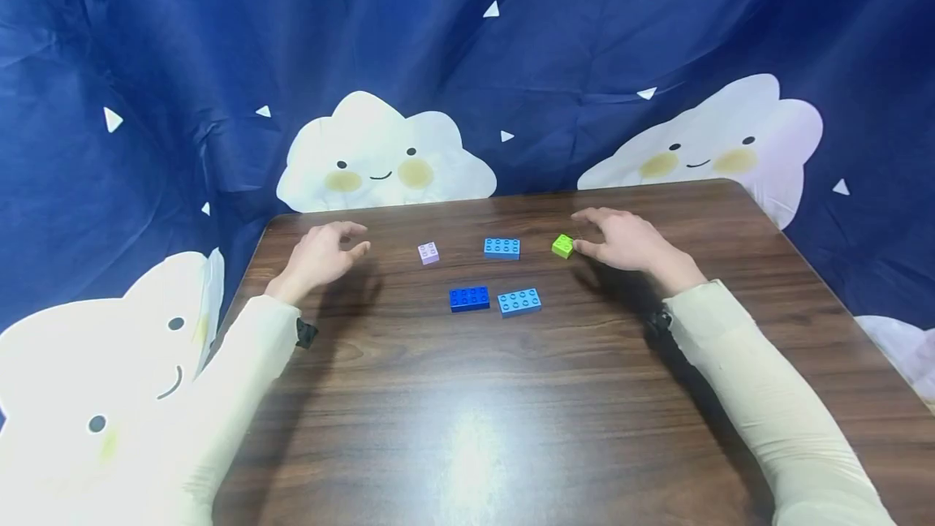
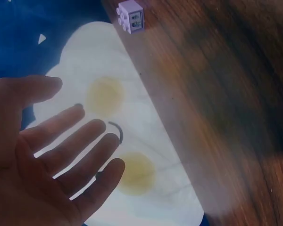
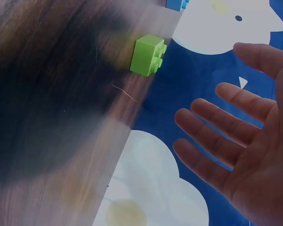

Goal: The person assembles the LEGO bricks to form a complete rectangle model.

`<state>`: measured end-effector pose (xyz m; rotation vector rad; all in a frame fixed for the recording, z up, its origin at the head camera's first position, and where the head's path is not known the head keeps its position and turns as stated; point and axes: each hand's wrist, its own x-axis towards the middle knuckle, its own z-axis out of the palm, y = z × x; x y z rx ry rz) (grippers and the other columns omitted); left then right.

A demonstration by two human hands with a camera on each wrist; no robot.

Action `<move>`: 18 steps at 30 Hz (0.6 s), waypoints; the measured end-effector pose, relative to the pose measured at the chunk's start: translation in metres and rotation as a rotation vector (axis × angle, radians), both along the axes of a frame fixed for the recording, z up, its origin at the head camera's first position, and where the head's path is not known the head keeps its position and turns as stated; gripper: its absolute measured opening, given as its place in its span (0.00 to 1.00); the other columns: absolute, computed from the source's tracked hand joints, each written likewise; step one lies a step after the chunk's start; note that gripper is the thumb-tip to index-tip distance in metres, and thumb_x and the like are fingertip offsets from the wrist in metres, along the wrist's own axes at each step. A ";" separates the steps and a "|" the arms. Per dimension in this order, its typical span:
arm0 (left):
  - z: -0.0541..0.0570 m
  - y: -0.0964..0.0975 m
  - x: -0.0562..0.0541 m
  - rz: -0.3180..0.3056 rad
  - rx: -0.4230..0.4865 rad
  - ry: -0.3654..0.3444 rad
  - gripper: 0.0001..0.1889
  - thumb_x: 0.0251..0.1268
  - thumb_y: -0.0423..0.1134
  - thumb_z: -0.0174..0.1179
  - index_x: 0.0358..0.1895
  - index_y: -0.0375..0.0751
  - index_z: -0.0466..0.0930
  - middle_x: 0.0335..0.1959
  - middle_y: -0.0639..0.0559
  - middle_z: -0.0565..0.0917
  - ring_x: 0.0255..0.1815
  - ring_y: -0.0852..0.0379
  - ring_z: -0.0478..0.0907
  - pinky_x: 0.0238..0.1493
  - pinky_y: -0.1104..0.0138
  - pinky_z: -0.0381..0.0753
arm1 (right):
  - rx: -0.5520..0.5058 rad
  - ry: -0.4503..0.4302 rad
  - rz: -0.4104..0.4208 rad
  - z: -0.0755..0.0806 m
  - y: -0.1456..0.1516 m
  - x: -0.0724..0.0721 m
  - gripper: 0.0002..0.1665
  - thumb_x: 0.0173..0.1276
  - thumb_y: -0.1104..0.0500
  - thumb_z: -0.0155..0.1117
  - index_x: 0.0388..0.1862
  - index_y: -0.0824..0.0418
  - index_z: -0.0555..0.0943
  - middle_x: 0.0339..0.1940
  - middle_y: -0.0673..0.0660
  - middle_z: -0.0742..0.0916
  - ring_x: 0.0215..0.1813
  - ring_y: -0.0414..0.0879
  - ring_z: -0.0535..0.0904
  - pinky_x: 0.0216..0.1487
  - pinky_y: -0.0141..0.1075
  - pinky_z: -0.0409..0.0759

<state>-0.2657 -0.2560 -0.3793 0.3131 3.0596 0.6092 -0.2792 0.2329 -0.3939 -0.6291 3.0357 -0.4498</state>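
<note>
My left hand [image 1: 318, 256] hovers above the left part of the table, fingers loosely extended and holding nothing. Nearest to it lies a small lilac building brick [image 1: 428, 253], seen also at the top of the left wrist view. My right hand [image 1: 626, 240] is over the right side, its fingers spread and nothing in its grasp. A small lime green brick [image 1: 562, 246] sits just left of its thumb tip; in the right wrist view a gap separates the green brick [image 3: 147, 55] from the fingers. Between the hands lie a light blue brick [image 1: 501, 248], a dark blue brick [image 1: 469, 299] and another light blue brick [image 1: 519, 302].
The brown wooden table [image 1: 409, 396] reflects a bright glare near its front. Behind it hangs a dark blue curtain [image 1: 555, 39] printed with white clouds and small triangles. The table's back edge runs close behind the bricks.
</note>
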 end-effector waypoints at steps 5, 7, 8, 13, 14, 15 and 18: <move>-0.003 0.004 0.003 -0.013 0.012 0.006 0.22 0.70 0.50 0.58 0.63 0.45 0.78 0.61 0.41 0.82 0.61 0.40 0.80 0.58 0.43 0.77 | -0.001 0.002 -0.003 -0.001 -0.003 0.000 0.31 0.70 0.46 0.62 0.68 0.58 0.73 0.66 0.62 0.81 0.65 0.62 0.77 0.61 0.61 0.74; -0.003 0.005 0.003 -0.015 0.016 0.007 0.22 0.70 0.51 0.58 0.62 0.46 0.79 0.61 0.41 0.83 0.61 0.40 0.80 0.58 0.43 0.77 | -0.003 0.006 -0.002 -0.002 -0.003 0.000 0.30 0.70 0.46 0.62 0.66 0.58 0.75 0.64 0.62 0.82 0.64 0.61 0.79 0.59 0.60 0.75; -0.004 0.006 0.004 -0.015 0.018 0.008 0.22 0.70 0.51 0.58 0.62 0.46 0.79 0.60 0.41 0.83 0.61 0.41 0.80 0.58 0.43 0.77 | -0.006 0.007 -0.003 -0.003 -0.004 0.001 0.29 0.70 0.46 0.63 0.65 0.58 0.75 0.63 0.62 0.83 0.63 0.60 0.79 0.59 0.60 0.76; -0.006 0.010 0.005 -0.023 0.044 0.014 0.22 0.70 0.51 0.59 0.61 0.46 0.80 0.59 0.41 0.84 0.60 0.42 0.80 0.59 0.45 0.76 | -0.019 0.019 0.005 -0.003 -0.006 0.001 0.27 0.70 0.47 0.64 0.63 0.58 0.77 0.59 0.61 0.85 0.59 0.58 0.82 0.57 0.57 0.77; -0.007 0.011 0.006 -0.027 0.049 0.012 0.22 0.70 0.51 0.59 0.62 0.45 0.80 0.59 0.42 0.84 0.60 0.42 0.80 0.59 0.45 0.76 | -0.021 0.019 0.008 -0.003 -0.006 0.001 0.27 0.69 0.47 0.64 0.63 0.58 0.77 0.58 0.62 0.85 0.58 0.58 0.82 0.57 0.57 0.78; -0.007 0.012 0.006 -0.033 0.053 0.010 0.22 0.70 0.51 0.59 0.62 0.45 0.79 0.59 0.42 0.83 0.61 0.42 0.80 0.60 0.45 0.76 | -0.023 0.018 0.012 -0.003 -0.007 0.002 0.27 0.69 0.47 0.64 0.63 0.58 0.77 0.58 0.62 0.86 0.58 0.58 0.83 0.56 0.57 0.78; -0.009 0.015 0.007 -0.049 0.062 0.007 0.23 0.70 0.51 0.59 0.62 0.44 0.79 0.60 0.42 0.83 0.61 0.41 0.80 0.61 0.45 0.76 | -0.025 0.017 0.021 -0.003 -0.008 0.002 0.27 0.69 0.47 0.64 0.62 0.59 0.77 0.56 0.62 0.86 0.57 0.58 0.83 0.56 0.56 0.78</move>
